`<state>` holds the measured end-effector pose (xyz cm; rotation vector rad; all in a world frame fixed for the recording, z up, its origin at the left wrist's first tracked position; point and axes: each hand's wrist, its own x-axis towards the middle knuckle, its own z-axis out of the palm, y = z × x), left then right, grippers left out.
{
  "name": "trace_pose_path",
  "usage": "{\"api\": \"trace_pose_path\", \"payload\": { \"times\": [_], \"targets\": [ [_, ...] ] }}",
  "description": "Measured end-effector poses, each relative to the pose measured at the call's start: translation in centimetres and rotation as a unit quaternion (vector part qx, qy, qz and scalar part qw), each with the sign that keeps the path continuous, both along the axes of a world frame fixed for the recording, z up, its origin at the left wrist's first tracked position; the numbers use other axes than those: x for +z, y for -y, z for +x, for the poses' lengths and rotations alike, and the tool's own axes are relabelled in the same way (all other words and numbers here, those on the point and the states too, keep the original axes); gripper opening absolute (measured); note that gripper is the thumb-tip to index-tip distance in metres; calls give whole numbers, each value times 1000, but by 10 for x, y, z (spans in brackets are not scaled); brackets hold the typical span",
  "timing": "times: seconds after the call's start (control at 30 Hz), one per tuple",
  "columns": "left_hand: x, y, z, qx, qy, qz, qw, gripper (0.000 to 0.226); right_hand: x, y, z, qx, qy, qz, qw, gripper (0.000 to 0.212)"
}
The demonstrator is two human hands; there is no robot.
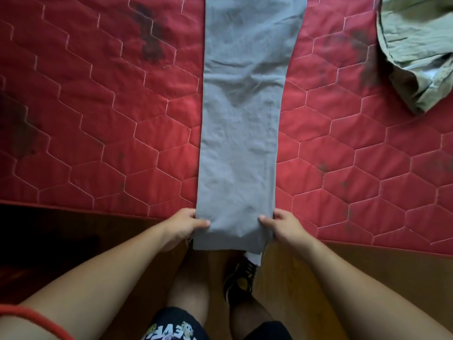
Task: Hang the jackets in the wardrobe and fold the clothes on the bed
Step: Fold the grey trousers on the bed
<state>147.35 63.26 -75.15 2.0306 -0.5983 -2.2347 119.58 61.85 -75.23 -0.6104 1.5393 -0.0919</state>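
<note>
- The grey trousers (242, 119) lie long and flat down the middle of the red bed (98, 119).
- Their near end hangs a little over the near edge of the bed.
- The left hand (183, 224) pinches the left side of that end, thumb on top.
- The right hand (284, 225) pinches the right side the same way.
- A crumpled green cloth (416, 45) lies near the far right edge of the bed, well apart from the trousers.
- The dark shorts (171, 325) show white letters that look like "EVE"; the rest is cut off.
- A black shoe (239, 280) stands on the wooden floor (343, 278).
</note>
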Motion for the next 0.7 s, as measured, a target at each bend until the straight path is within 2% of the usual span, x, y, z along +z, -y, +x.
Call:
{"api": "trace_pose_path", "payload": {
  "times": [0.07, 0.2, 0.27, 0.3, 0.37, 0.43, 0.47, 0.57, 0.63, 0.7],
  "targets": [
    [1, -12, 1, -5, -3, -14, 1000, 25, -4, -18, -6, 19, -37, -7, 999, 32],
    [3, -17, -6, 12, -3, -44, 999, 23, -4, -26, -6, 23, -82, -41, 995, 34],
    [6, -15, -10, -28, 13, -66, 997, 26, 3, -22, -5, 115, -120, -63, 984, 30],
    [5, -13, -12, -79, 51, -105, 990, 28, 6, -19, -5, 174, -150, -74, 970, 26],
    [7, -5, -14, -174, 179, -183, 951, 32, 10, -10, -5, 239, -209, -97, 943, 21],
    [12, 11, -17, -186, 288, -244, 907, 45, 16, 7, -2, 245, -258, -153, 922, 19],
    [13, 21, -18, -181, 317, -284, 887, 53, 17, 18, 1, 246, -274, -213, 905, 21],
    [8, 63, -24, -254, 345, -407, 807, 64, 6, 58, 15, 285, -290, -379, 832, 48],
    [-2, 97, -31, -322, 346, -447, 760, 69, -6, 91, 29, 331, -304, -407, 796, 63],
    [-18, 125, -38, -395, 352, -471, 706, 74, -20, 118, 40, 399, -320, -395, 763, 73]
  ]
}}
